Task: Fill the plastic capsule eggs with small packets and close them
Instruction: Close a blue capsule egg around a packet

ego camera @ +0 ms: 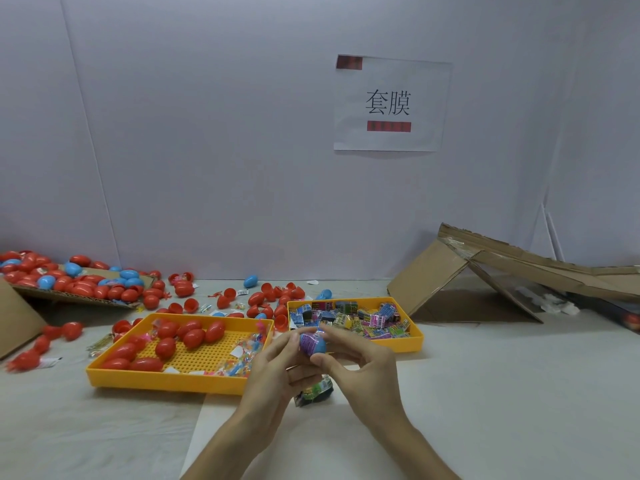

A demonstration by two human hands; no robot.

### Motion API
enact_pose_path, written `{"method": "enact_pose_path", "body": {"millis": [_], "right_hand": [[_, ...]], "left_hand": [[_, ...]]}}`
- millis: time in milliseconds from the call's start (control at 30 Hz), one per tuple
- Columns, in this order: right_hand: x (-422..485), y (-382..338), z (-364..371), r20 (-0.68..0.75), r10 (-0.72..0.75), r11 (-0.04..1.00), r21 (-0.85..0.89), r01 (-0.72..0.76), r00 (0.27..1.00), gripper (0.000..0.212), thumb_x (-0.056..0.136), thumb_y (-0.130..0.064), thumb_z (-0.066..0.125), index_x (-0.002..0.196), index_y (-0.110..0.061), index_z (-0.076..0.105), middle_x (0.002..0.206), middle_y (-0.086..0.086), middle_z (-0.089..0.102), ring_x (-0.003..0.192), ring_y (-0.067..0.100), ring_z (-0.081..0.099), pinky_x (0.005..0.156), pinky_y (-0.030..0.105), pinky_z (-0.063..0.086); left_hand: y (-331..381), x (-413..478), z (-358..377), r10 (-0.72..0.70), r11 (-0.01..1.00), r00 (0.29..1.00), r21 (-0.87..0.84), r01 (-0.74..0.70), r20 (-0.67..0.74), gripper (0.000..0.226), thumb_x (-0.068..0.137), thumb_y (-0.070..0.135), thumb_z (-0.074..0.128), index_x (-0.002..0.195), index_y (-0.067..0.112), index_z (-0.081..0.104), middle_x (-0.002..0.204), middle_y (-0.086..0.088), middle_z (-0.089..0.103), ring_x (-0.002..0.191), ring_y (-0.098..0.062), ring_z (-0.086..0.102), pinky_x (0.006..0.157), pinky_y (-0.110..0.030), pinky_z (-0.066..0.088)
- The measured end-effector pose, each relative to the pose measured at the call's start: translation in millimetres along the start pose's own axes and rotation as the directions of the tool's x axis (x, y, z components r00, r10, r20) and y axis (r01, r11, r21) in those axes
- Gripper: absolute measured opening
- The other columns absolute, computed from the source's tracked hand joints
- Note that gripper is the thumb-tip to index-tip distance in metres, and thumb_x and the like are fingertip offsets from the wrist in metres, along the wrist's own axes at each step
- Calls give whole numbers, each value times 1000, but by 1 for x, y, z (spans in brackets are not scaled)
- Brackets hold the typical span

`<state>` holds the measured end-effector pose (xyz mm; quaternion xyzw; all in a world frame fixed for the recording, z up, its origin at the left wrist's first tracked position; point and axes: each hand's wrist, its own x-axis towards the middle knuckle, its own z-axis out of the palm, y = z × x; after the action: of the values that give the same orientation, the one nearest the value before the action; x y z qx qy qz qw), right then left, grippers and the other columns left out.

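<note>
Blue and purple meet at the centre: one blue plastic capsule egg [317, 346] with a purple printed packet [306, 342] against its left side, held up between both hands just in front of the two trays. The left hand [273, 370] grips it from the left with curled fingers. The right hand [362, 372] pinches it, thumb beneath and forefinger on top.

One crumpled green-and-black packet [313, 393] shows under the hands; I cannot tell whether a finger holds it or it lies on the white table [485, 382].

The left yellow perforated plastic tray [162, 379] carries about ten closed red plastic eggs [165, 347] and a scatter of small clear packets [242, 358] along its right side. The right yellow plastic tray [414, 342] is heaped with colourful printed packets [360, 322], too many to count.

Behind the trays lie two loose blue eggs [250, 280] among many red eggs and open red halves [256, 298]. At far left a flat brown cardboard sheet [69, 295] bears a pile of red and blue eggs [83, 282]. One folded brown cardboard box [450, 271] stands at the right, and one white paper sign [391, 102] hangs on the wall.
</note>
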<state>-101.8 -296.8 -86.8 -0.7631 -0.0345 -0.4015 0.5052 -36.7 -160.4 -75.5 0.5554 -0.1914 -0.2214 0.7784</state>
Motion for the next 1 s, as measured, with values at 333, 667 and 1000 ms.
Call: {"method": "enact_pose_path", "body": {"millis": [333,667,1000], "right_hand": [[1,1,-2,21,-22,997,-78,23,1000,33,79,-10,84,107,-25,77,98,-19,75,93,6,71,80,24,60],[0,3,-3,-13,-106,982,-157,102,994,38,74,-12,86,111,-13,76,103,-16,74,97,-3,70,84,17,56],[0,-2,-1,17,-5,1000,-27,6,1000,43,77,-9,85,113,-30,74,104,-16,76,95,5,73,80,24,60]], "left_hand": [[2,2,0,3,1000,1000,-24,-3,-13,33,87,29,65,116,16,72,110,-14,75,101,-33,74,73,-34,63],[2,1,-1,-17,992,999,-121,21,34,45,80,27,65,122,10,68,113,-21,73,102,-35,73,73,-33,63],[1,0,0,-20,992,999,-121,24,31,45,84,31,64,123,10,66,113,-19,74,104,-35,73,77,-34,62]]}}
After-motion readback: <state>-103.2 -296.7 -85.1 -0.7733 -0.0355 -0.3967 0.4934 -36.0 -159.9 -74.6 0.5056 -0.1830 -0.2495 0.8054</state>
